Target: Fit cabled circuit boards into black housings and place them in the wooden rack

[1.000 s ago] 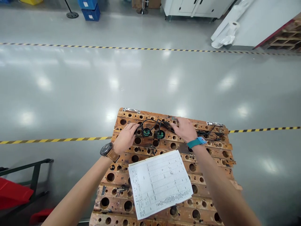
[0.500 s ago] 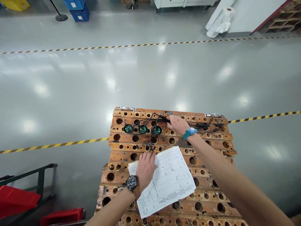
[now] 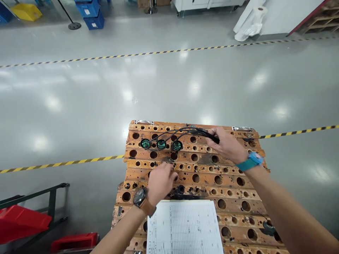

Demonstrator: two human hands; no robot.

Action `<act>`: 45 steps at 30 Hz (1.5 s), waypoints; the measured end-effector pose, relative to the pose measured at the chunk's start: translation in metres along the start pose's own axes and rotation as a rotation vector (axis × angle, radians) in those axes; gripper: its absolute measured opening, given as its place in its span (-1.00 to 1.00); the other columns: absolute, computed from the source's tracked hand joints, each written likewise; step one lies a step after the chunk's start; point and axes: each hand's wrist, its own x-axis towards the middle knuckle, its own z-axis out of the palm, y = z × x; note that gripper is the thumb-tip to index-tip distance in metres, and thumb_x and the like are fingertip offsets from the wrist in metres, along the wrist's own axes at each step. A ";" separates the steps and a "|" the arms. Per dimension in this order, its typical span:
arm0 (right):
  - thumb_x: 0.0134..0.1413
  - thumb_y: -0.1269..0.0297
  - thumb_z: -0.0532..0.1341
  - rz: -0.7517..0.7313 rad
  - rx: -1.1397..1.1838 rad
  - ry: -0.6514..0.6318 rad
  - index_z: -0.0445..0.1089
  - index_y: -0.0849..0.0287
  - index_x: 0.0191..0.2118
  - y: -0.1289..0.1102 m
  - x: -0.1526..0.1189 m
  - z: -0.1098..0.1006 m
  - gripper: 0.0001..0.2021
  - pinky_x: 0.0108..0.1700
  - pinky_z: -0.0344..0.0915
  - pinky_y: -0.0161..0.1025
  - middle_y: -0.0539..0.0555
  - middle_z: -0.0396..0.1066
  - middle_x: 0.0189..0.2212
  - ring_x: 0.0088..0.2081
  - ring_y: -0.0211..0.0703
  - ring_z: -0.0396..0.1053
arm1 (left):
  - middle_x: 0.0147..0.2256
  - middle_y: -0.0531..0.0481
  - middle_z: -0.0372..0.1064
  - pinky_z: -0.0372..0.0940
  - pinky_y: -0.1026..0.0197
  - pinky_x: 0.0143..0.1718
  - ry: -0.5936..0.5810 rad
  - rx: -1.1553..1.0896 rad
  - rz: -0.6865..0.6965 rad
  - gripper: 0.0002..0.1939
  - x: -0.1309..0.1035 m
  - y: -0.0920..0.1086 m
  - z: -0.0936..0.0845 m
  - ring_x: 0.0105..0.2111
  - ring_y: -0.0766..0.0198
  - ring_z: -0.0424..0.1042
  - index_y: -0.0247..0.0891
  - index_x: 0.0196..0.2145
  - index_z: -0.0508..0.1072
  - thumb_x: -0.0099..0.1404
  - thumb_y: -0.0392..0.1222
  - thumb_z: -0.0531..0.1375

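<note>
My right hand is closed around a bundle of black cables above the far part of a brown board full of round holes. Thin leads run left from the bundle to three round black housings with green circuit boards inside, the left one, the middle one and the right one. My left hand is over the board below the housings, its fingers bent and the thumb apart, with nothing visible in it. Near it lies a stack of printed sheets, cut off by the bottom of the view.
Metal handles sit at the board's far corners, left and right. A green metal frame and red bins stand at left. Blue crates and a white plastic roll are farther off, beyond striped floor tape.
The paper stack has shifted toward me and turned straighter. My left hand has come off it. My right hand has moved right with the cables, and the leads are stretched longer.
</note>
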 end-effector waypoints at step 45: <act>0.26 -0.13 0.12 0.290 -0.389 -0.197 0.43 0.31 -0.14 -0.118 0.024 0.084 -0.50 -0.27 0.38 -0.11 0.40 0.57 -0.31 -0.18 0.24 0.58 | 0.19 -0.21 0.35 0.10 -0.24 0.32 0.321 0.104 0.502 -0.49 0.066 -0.037 -0.072 0.28 -0.09 0.21 -0.23 0.17 0.33 0.25 -0.33 0.12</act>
